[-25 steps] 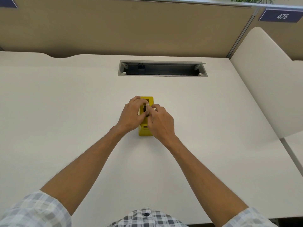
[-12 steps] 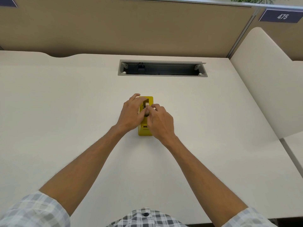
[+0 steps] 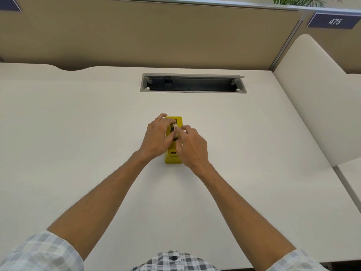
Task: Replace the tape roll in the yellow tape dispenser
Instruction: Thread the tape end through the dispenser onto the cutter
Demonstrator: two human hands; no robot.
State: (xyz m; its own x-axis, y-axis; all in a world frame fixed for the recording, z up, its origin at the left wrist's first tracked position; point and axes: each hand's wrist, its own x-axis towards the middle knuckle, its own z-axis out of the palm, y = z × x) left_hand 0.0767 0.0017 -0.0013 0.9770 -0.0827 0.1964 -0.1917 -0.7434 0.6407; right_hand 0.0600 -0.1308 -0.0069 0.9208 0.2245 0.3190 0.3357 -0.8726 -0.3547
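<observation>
A yellow tape dispenser (image 3: 172, 158) stands on the white desk (image 3: 78, 133) at its middle, long axis pointing away from me. A pale tape roll (image 3: 175, 126) sits in its slot, mostly hidden by fingers. My left hand (image 3: 157, 136) wraps the dispenser's left side, with fingers over its top. My right hand (image 3: 192, 147) comes in from the right, thumb and forefinger pinching the tape roll.
An open grey cable tray (image 3: 193, 83) is set into the desk behind the dispenser. A tan partition (image 3: 156, 32) closes the back. A white divider panel (image 3: 312, 94) rises on the right, under a sign reading 475 (image 3: 334, 21).
My left hand's fingers have crept further over the far end of the dispenser. My right hand's fingertips have shifted slightly along the roll. The dispenser stays in place.
</observation>
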